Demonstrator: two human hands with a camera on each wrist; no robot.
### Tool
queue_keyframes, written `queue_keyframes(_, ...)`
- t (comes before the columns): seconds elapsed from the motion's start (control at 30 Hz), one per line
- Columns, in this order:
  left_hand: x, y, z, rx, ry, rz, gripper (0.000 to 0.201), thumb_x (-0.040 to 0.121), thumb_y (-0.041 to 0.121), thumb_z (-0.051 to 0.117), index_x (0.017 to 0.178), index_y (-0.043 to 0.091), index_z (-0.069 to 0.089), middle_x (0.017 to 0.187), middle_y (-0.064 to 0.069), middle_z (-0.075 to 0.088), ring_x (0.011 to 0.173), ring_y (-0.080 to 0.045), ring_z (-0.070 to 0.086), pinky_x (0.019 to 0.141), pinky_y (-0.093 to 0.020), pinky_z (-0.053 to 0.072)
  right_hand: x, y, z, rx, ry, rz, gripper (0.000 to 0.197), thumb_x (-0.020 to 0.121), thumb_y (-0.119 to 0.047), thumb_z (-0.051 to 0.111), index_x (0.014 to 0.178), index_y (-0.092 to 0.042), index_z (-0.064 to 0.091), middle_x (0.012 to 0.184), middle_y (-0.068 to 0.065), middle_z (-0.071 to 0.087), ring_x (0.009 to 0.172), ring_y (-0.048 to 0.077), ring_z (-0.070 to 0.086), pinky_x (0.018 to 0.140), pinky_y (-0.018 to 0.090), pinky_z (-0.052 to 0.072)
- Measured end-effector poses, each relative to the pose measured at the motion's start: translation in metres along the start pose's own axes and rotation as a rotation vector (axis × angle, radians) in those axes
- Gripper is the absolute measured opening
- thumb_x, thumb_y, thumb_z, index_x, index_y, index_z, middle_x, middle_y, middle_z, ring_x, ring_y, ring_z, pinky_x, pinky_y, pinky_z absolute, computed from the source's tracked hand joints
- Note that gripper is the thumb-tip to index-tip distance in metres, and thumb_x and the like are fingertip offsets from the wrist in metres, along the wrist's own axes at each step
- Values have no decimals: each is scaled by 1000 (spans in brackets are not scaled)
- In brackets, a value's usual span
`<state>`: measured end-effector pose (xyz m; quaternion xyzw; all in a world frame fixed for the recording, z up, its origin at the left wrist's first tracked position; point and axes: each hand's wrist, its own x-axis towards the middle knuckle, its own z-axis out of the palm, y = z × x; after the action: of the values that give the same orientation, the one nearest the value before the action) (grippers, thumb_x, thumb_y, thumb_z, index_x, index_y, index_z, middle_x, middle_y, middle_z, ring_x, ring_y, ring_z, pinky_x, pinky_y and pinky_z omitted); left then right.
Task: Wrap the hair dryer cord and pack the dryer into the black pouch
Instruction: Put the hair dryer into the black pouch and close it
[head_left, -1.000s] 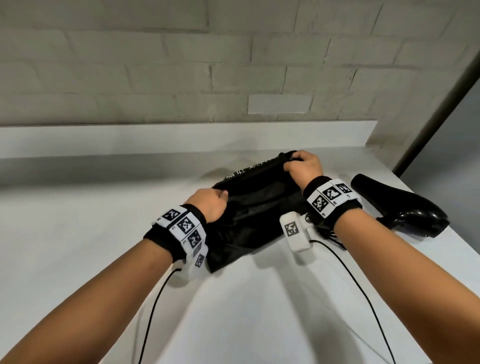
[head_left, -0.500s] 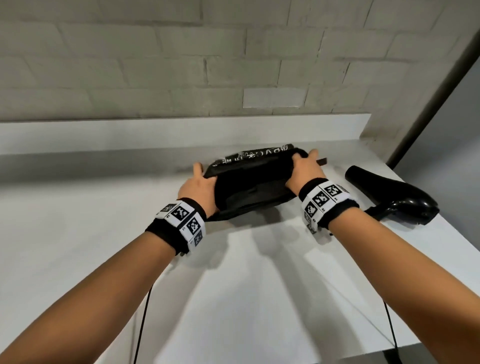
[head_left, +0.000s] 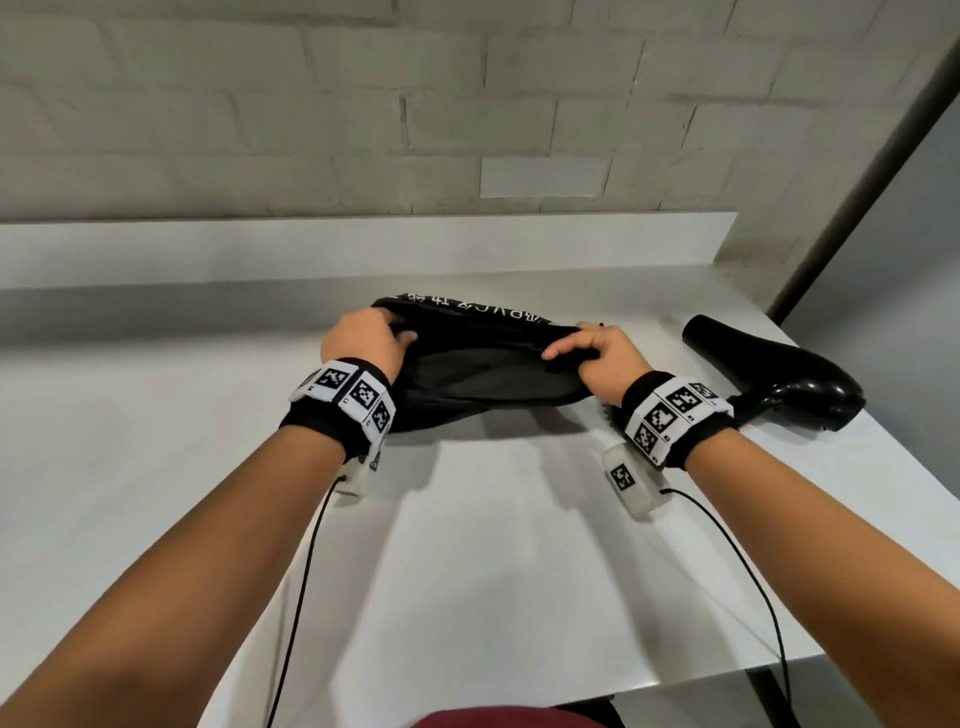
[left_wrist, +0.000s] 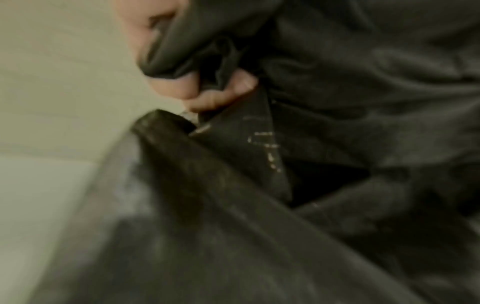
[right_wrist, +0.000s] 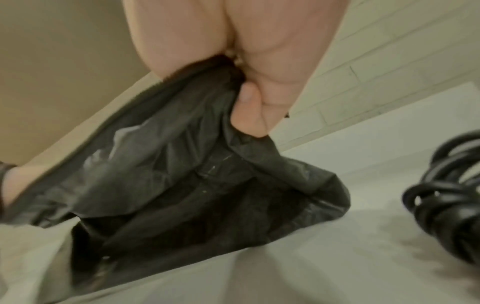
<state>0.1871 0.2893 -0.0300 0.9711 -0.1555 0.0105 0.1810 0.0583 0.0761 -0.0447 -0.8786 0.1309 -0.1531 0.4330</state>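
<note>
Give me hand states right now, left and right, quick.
Left hand: closed, gripping the left edge of the soft black fabric pouch.
Right hand: closed, gripping the pouch's right edge, opening pulled wide.

Black pouch (head_left: 483, 374) gapes open (white lettering), black hair dryer (head_left: 779, 379) lying beside it.

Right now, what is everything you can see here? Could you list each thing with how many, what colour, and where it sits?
pouch: one, black with white lettering, on the table's middle, mouth held open.
dryer: one, glossy black, lying on the table right of the pouch.
cord: one, black, coiled by the dryer.
table: one, white, against the wall.
wall: one, pale brick, behind the table.
wristbands: two, black with white markers, one on each wrist.
left hand: grips the pouch's left rim.
right hand: grips the pouch's right rim.
</note>
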Motion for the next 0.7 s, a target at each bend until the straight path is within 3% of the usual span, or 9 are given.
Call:
queue_keyframes(0.1,-6,-1,6,85,-43,78,49,72,24,75,115,12,57,131,-14,42,97,-38,61,85,-42,49,-5,3,-3,-79,-64,11,60,67,23,37,114,-7,61,100,21,52,94,28,52,69,5,40)
queue_keyframes(0.2,-19,0,15,211,-95,153,38,74,15,68,109,11,57,131,-16,31,77,-37,63,76,-40,51,-4,4,-11,-414,-124,57,56,74,6,54,129,-7,46,117,23,45,105,34,50,85,19,38)
queue_keyframes(0.27,-29,1,23,281,-144,266,38,81,15,57,118,22,54,130,-16,29,74,-36,62,74,-39,51,1,3,-16,-587,-107,134,60,77,-3,60,133,-8,38,122,20,40,103,38,52,90,31,43)
queue_keyframes(0.33,-34,1,28,315,-229,375,54,84,12,51,130,39,46,130,-13,28,76,-33,60,78,-37,50,7,2,-22,-653,-29,217,58,76,-5,60,130,-10,40,123,19,36,97,40,55,89,37,49)
queue_keyframes(0.4,-36,1,28,307,-327,401,62,84,5,48,134,42,43,131,-11,26,87,-32,60,88,-36,49,10,2,-26,-588,46,198,47,76,3,55,121,-8,49,121,18,34,95,39,54,91,33,48)
queue_keyframes(0.5,-31,-1,20,248,-373,338,63,83,5,49,140,29,37,133,-14,26,94,-37,60,94,-37,47,9,0,-29,-369,51,22,44,68,21,40,92,-7,65,106,9,30,107,33,44,91,16,31)
queue_keyframes(0.53,-29,-2,17,225,-371,310,63,82,6,50,141,23,35,132,-16,27,93,-37,60,94,-38,48,8,0,-30,-364,3,-4,49,67,23,37,91,-8,66,108,8,30,110,32,41,90,14,28)
queue_keyframes(0.6,-26,-5,12,199,-376,274,58,79,10,55,135,16,39,129,-15,28,87,-36,61,91,-38,50,8,1,-30,-528,-133,20,55,71,17,39,111,-15,61,126,11,30,115,35,39,95,23,33)
queue_keyframes(0.7,-33,-2,9,320,-354,298,55,76,23,59,128,21,40,125,-12,30,70,-30,56,77,-37,53,8,3,-25,-833,-226,150,59,78,0,49,130,-26,38,144,11,17,120,42,35,96,44,43)
